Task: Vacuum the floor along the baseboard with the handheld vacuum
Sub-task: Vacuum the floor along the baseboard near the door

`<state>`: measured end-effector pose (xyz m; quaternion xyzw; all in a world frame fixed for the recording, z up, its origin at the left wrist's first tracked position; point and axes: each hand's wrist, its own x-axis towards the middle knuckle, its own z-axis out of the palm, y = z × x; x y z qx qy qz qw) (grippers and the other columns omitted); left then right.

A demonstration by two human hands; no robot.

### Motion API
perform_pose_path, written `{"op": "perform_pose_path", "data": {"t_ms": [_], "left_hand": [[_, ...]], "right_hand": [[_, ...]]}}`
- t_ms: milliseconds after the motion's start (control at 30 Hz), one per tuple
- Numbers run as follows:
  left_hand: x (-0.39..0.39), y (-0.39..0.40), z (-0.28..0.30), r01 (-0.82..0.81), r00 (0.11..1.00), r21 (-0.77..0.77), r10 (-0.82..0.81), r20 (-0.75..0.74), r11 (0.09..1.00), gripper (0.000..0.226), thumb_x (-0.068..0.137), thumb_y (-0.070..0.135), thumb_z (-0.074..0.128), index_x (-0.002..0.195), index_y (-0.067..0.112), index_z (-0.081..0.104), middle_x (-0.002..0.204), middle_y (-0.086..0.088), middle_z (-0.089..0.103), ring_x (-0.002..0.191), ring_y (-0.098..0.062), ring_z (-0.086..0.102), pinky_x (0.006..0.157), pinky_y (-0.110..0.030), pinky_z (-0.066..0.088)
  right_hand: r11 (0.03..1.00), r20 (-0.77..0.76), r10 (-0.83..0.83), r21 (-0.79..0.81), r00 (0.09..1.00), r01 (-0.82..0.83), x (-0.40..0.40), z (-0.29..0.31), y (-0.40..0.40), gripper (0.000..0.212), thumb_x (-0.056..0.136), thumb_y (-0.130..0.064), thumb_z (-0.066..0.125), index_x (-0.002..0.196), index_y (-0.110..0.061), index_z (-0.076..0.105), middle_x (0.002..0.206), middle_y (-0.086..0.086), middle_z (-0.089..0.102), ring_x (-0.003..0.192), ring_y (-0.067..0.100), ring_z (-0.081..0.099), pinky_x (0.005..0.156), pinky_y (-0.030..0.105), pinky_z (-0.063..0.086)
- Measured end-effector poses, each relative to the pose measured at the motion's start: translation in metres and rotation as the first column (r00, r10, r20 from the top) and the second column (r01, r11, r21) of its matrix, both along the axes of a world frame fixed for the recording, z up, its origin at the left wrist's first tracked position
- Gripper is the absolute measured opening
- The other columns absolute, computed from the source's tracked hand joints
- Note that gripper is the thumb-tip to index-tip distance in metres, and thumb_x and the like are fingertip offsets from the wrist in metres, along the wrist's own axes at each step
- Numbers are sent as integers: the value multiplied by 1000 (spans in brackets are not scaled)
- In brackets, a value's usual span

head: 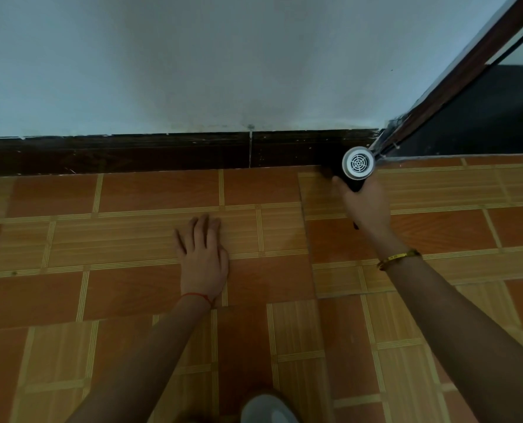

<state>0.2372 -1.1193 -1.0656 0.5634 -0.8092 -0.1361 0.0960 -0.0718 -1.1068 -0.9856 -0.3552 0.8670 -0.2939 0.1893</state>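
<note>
Orange wood-pattern floor (150, 190) met a dark baseboard (132, 154) under a pale wall (193, 62); door frame (455, 83) at right corner. Left hand (203, 254): released, palm flat on the floor, fingers spread, arm extended, red thread at wrist. Right hand (365, 203): arm stretched forward, fingers clenched around the handheld vacuum (358, 163), gold bracelet (399, 257) on wrist. Vacuum sat at the baseboard corner, its white grilled end facing the camera; nozzle apparently against the baseboard, though too dark to confirm.
</note>
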Motion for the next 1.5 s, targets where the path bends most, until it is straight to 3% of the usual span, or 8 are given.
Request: {"op": "perform_pose_path", "data": {"t_ms": [133,367,567,700,800,1067,1333,1500], "left_hand": [[0,0,-1,0,1000,3,0,3,1000,52,91,27,37,141,13,41,150,-11,37,144,-30,24,118,-62,6],[1,0,0,4,1000,-1,-4,-16,1000,50,92,26,38,140,14,42,150,-11,37,144,-30,24,118,-63,7],[2,0,0,3,1000,-1,-3,-20,1000,50,92,26,37,140,14,42,149,-10,38,144,-29,25,118,-63,8],[2,0,0,5,1000,-6,-5,-16,1000,49,92,26,38,140,14,43,149,-10,38,144,-29,25,118,-62,8],[3,0,-2,5,1000,-4,-5,-7,1000,49,93,27,36,140,15,43,149,-10,37,144,-29,25,118,-62,7],[4,0,-3,1,999,-12,-2,-47,1000,50,93,29,35,140,14,43,149,-10,38,143,-30,25,119,-62,8],[2,-1,-2,0,1000,0,0,-7,1000,52,93,33,29,139,14,43,147,-11,38,142,-31,27,118,-62,10],[4,-2,2,18,1000,9,-18,4,1000,46,95,26,42,139,14,44,146,-13,41,139,-33,30,117,-63,15]], "right_hand": [[998,17,44,-39,999,-43,13,1,-3,64,83,-47,66,137,-18,45,121,3,64,112,23,59,86,36,51],[963,10,250,-109,968,-248,48,3,-16,64,83,-38,71,137,-15,45,127,3,62,117,21,56,89,27,44],[983,-2,168,-71,986,-168,38,9,-12,64,86,-36,69,139,-13,42,127,6,61,118,24,56,86,26,43],[996,-7,78,-32,997,-78,21,11,-2,64,84,-43,66,138,-17,42,123,5,63,114,26,58,89,39,51],[997,2,73,-12,997,-73,17,13,6,61,86,-41,66,137,-17,43,125,4,63,115,25,57,88,38,50],[962,53,258,76,965,-261,42,24,30,48,85,-41,69,123,-13,57,97,-4,63,93,14,60,59,16,36],[890,190,421,104,887,-444,71,32,56,53,83,-39,71,128,-18,54,110,-2,67,105,12,60,84,24,48],[914,104,382,106,918,-392,69,37,65,62,84,-39,70,137,-18,46,115,0,67,107,16,61,82,23,46]]}}
